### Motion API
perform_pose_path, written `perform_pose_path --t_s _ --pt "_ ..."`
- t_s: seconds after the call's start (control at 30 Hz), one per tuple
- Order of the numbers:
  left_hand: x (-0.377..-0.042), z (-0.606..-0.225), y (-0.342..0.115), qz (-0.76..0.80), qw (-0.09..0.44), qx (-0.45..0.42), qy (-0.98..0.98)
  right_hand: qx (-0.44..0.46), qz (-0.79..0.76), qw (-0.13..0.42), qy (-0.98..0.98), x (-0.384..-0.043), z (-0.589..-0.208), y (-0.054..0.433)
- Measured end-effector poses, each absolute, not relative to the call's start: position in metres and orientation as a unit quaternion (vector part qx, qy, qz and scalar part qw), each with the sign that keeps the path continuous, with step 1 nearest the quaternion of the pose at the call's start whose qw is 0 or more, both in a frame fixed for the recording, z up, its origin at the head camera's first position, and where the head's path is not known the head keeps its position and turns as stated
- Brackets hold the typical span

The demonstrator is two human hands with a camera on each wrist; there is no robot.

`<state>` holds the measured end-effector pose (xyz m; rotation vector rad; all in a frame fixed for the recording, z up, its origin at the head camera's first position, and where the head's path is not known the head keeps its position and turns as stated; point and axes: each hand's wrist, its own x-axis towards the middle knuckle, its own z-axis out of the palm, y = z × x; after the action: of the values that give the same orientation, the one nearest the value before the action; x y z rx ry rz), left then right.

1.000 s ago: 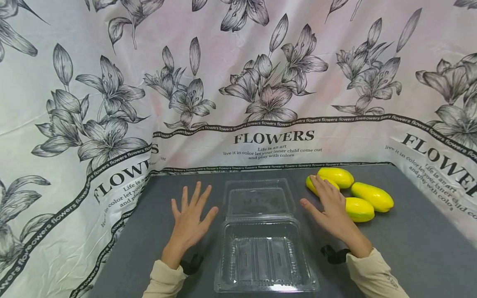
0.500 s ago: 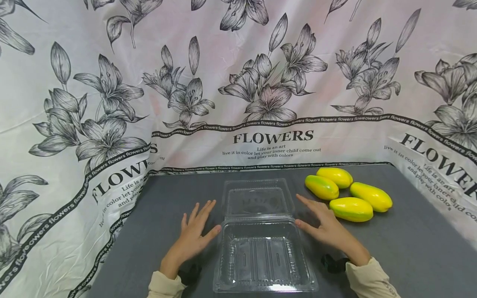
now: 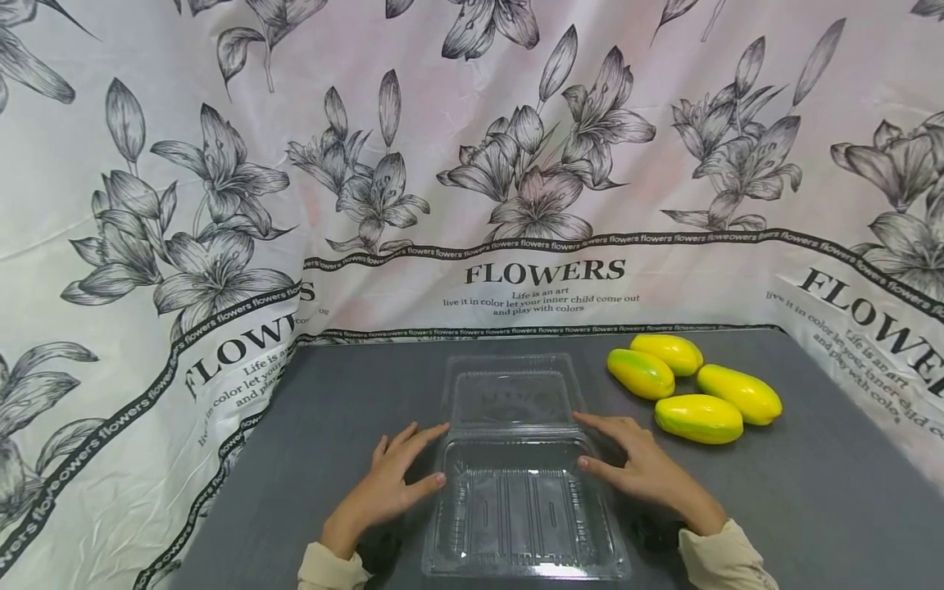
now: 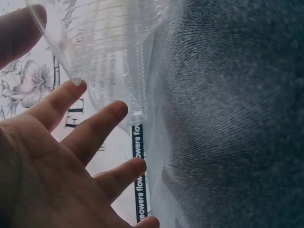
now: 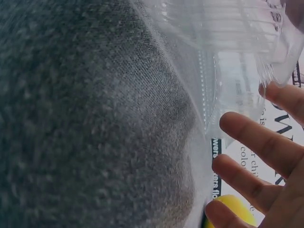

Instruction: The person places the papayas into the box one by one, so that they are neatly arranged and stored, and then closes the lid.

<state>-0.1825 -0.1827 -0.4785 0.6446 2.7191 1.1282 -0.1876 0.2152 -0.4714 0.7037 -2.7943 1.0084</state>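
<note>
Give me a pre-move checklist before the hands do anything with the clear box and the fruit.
1. Clear box lid lies open: ok.
2. Box tray holds nothing: ok.
3. Left hand touches the box's left edge: ok.
4. Right hand touches its right edge: ok.
5. Four yellow-green fruits lie apart from the box, unheld: ok.
6. Firm grip on the box: cannot tell.

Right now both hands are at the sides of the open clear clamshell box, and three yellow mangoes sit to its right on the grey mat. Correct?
Not quite: there are four yellow mangoes, not three, as the head view shows. The rest holds: the left hand and the right hand are at the sides of the open clear clamshell box, and the fruit lies to its right on the grey mat.
</note>
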Motion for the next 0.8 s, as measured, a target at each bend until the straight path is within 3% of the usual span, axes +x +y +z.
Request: perform_pose_path --t_s 0.8 --pt "-0.197 -0.494 -0.174 0.417 0.055 0.233 0.877 0.192 0.384 0.056 -0.902 -0.219 -0.486 0.200"
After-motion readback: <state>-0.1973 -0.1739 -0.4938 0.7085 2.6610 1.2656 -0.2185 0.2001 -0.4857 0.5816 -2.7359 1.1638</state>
